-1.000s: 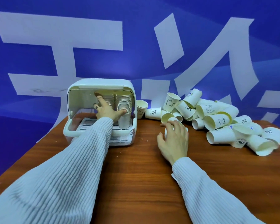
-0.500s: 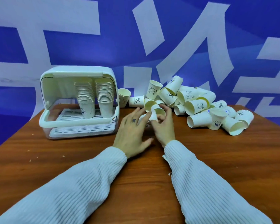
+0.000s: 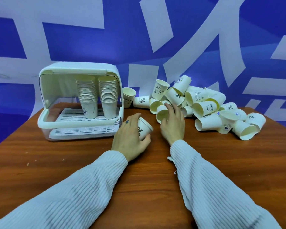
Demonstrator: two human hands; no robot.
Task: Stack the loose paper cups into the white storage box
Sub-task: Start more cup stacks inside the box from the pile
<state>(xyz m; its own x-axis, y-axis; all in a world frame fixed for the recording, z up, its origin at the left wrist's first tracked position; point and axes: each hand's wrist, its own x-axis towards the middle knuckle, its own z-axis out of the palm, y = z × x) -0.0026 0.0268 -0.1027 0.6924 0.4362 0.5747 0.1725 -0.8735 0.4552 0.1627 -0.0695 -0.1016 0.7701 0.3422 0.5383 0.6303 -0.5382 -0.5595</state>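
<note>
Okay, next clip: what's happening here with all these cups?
A person is clearing a pile of loose white paper cups on a brown wooden table. The left hand grips one percent-sign paper cup, while the right hand reaches into the pile, fingers on another cup. The open white storage box already holds two tall cup stacks.
</note>
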